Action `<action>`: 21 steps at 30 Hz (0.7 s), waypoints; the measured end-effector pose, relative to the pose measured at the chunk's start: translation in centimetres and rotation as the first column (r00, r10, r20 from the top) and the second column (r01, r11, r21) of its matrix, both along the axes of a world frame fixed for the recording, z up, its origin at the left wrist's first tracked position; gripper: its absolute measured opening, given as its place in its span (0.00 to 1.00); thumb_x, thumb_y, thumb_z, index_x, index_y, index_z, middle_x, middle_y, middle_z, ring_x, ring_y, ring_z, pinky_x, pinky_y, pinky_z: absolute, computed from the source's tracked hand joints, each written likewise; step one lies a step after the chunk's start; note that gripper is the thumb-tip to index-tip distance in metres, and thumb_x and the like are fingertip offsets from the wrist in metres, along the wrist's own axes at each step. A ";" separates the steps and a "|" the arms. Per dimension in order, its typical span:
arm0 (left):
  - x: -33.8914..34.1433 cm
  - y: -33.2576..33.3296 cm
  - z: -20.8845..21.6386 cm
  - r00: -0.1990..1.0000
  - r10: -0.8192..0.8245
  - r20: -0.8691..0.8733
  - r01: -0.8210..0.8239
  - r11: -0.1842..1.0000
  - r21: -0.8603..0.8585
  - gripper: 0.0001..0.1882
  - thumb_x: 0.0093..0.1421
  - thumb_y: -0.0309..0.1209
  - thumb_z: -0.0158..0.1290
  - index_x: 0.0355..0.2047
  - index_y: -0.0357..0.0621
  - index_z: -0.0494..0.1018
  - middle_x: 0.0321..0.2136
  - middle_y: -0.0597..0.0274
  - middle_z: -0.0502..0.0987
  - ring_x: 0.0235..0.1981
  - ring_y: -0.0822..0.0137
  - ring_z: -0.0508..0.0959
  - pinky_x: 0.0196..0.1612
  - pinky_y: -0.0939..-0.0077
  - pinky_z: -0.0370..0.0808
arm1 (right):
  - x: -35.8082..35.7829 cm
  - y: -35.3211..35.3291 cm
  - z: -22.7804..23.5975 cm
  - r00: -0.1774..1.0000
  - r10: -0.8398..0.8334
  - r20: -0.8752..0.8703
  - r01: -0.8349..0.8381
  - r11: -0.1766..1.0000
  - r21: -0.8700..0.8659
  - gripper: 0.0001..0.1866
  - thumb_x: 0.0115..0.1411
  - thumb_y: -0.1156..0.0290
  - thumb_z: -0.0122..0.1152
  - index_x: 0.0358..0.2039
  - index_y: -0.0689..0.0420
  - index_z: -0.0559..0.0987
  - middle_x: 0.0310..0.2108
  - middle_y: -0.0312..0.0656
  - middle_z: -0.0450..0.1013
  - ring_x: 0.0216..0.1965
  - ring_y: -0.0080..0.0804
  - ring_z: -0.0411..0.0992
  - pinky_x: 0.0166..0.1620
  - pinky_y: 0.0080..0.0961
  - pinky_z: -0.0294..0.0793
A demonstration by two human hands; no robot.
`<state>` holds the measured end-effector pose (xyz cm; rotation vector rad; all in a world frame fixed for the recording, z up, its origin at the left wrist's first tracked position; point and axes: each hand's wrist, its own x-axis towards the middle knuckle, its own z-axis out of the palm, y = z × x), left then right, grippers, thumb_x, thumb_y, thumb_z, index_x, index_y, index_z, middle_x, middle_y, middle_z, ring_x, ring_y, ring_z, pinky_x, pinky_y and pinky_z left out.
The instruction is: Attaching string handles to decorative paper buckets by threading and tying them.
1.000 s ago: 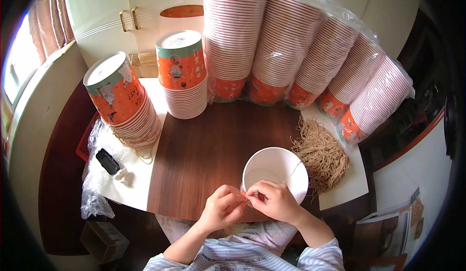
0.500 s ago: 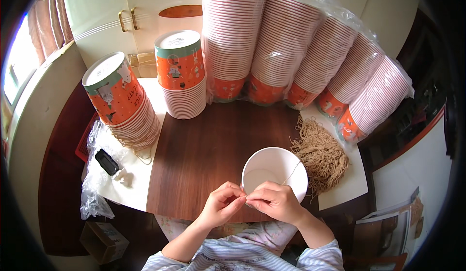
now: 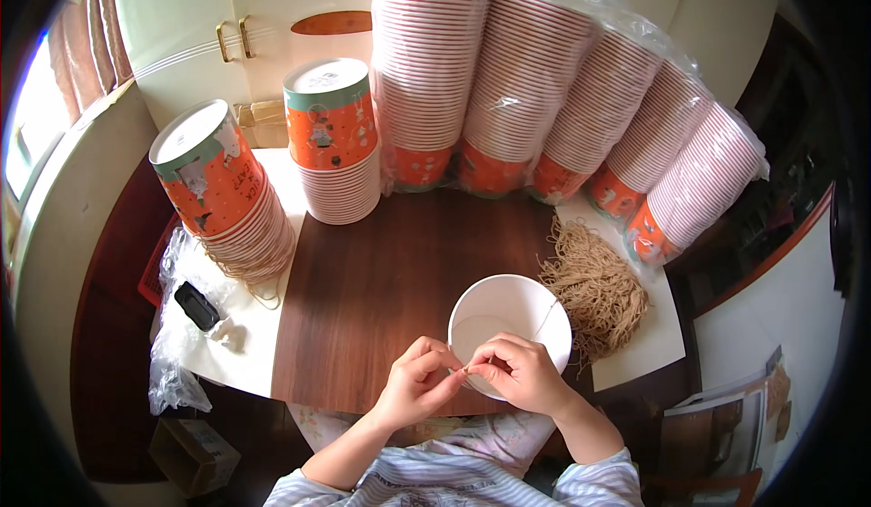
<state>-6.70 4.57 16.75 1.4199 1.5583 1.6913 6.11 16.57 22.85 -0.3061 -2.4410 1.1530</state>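
A white-lined paper bucket [image 3: 485,312] stands at the near edge of the brown table, its open mouth up. Over its near rim, my left hand [image 3: 415,385] and my right hand [image 3: 521,376] meet fingertip to fingertip. Both are pinched on a thin tan cord [image 3: 465,370], of which only a tiny bit shows between the fingers. Another short stretch of thin cord shows against the bucket's inner wall on the right, behind my right hand. Just right of the bucket lies a tangled heap of tan cords [image 3: 596,294].
Nested, upturned orange paper buckets stand in a left stack [image 3: 213,180] with cords around its lower part, and in a second stack [image 3: 331,144]. Several plastic-wrapped bucket stacks [image 3: 431,71] line the back. A black tray [image 3: 197,305] and crumpled plastic [image 3: 177,384] lie at left.
My fingertips have shifted slightly, with the right fingers now higher and more curled at the pinch. The cord inside the bucket lies differently against the wall. The view has moved a little.
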 end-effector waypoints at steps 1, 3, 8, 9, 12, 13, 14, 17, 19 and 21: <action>-0.2 -0.1 -0.2 0.996 -0.026 0.082 0.024 0.999 0.024 0.06 0.50 0.23 0.56 0.29 0.40 0.73 0.30 0.64 0.69 0.18 0.82 0.63 0.20 0.87 0.60 | 0.0 0.0 0.0 1.000 -0.004 0.016 0.004 1.000 -0.015 0.03 0.51 0.77 0.59 0.26 0.61 0.74 0.23 0.39 0.71 0.25 0.26 0.71 0.28 0.19 0.70; -0.2 -0.2 -0.4 0.969 -0.091 0.231 0.078 0.995 0.062 0.03 0.53 0.23 0.53 0.28 0.37 0.71 0.30 0.66 0.69 0.22 0.82 0.65 0.23 0.89 0.62 | 0.1 -0.1 -0.1 0.999 -0.003 0.035 0.004 1.000 -0.019 0.03 0.51 0.78 0.59 0.26 0.61 0.74 0.24 0.39 0.71 0.25 0.26 0.71 0.28 0.19 0.70; -0.1 0.0 -0.5 0.780 -0.222 0.585 0.155 0.974 0.163 0.01 0.57 0.21 0.49 0.30 0.37 0.68 0.30 0.65 0.71 0.29 0.79 0.69 0.33 0.86 0.66 | 0.4 -0.2 0.0 0.997 -0.004 0.074 0.005 1.000 -0.014 0.03 0.52 0.77 0.56 0.28 0.59 0.72 0.25 0.42 0.71 0.26 0.38 0.72 0.28 0.28 0.70; -0.2 0.0 -0.6 0.753 -0.226 0.618 0.141 0.973 0.184 0.01 0.58 0.21 0.47 0.30 0.37 0.67 0.30 0.65 0.71 0.31 0.77 0.70 0.37 0.85 0.67 | 0.5 -0.2 0.0 0.997 -0.002 0.082 0.001 1.000 0.008 0.03 0.52 0.77 0.56 0.27 0.60 0.72 0.24 0.42 0.71 0.26 0.35 0.72 0.28 0.26 0.70; -0.4 -0.3 -0.7 0.720 -0.218 0.659 0.137 0.975 0.173 0.01 0.58 0.22 0.47 0.31 0.37 0.67 0.30 0.63 0.72 0.32 0.76 0.71 0.39 0.83 0.68 | 0.7 -0.1 -0.2 0.997 -0.003 0.083 0.001 1.000 0.027 0.03 0.52 0.78 0.56 0.27 0.60 0.72 0.24 0.42 0.72 0.26 0.33 0.72 0.29 0.24 0.71; -0.5 -0.4 -0.7 0.698 -0.218 0.682 0.146 0.976 0.162 0.02 0.58 0.21 0.47 0.32 0.38 0.67 0.30 0.63 0.72 0.33 0.76 0.72 0.39 0.83 0.68 | 0.7 -0.1 -0.2 0.997 -0.002 0.078 0.000 1.000 0.023 0.03 0.52 0.78 0.56 0.27 0.60 0.71 0.24 0.42 0.72 0.26 0.35 0.72 0.29 0.25 0.71; -0.6 -0.5 -0.5 0.698 -0.218 0.683 0.146 0.976 0.162 0.02 0.58 0.21 0.47 0.32 0.38 0.67 0.30 0.63 0.72 0.33 0.76 0.72 0.39 0.83 0.68 | 0.7 -0.1 -0.2 0.997 -0.002 0.078 0.000 1.000 0.023 0.03 0.52 0.78 0.56 0.27 0.60 0.71 0.24 0.42 0.72 0.26 0.35 0.72 0.29 0.25 0.71; -0.7 -1.0 0.7 0.640 -0.238 0.731 0.257 0.962 0.088 0.03 0.57 0.22 0.48 0.33 0.37 0.67 0.28 0.64 0.73 0.31 0.78 0.72 0.36 0.85 0.68 | 0.7 -0.1 0.1 0.998 -0.033 0.049 0.034 0.999 -0.017 0.03 0.52 0.78 0.56 0.28 0.60 0.71 0.24 0.42 0.72 0.26 0.35 0.73 0.29 0.25 0.71; -0.6 -1.3 1.7 0.808 -0.204 0.552 0.316 0.942 -0.115 0.07 0.56 0.23 0.50 0.35 0.37 0.67 0.24 0.66 0.73 0.27 0.80 0.72 0.30 0.87 0.68 | 0.6 -0.2 0.3 1.000 -0.009 0.013 0.009 1.000 -0.008 0.03 0.53 0.78 0.54 0.28 0.60 0.70 0.25 0.44 0.71 0.26 0.40 0.72 0.28 0.29 0.70; -0.3 -1.3 2.2 0.868 -0.194 0.457 0.289 0.946 -0.149 0.07 0.55 0.24 0.51 0.34 0.36 0.68 0.20 0.69 0.72 0.22 0.83 0.70 0.24 0.88 0.67 | 0.6 -0.4 0.4 1.000 -0.005 0.001 0.005 1.000 -0.008 0.03 0.53 0.78 0.54 0.28 0.60 0.70 0.25 0.43 0.71 0.26 0.40 0.72 0.28 0.29 0.70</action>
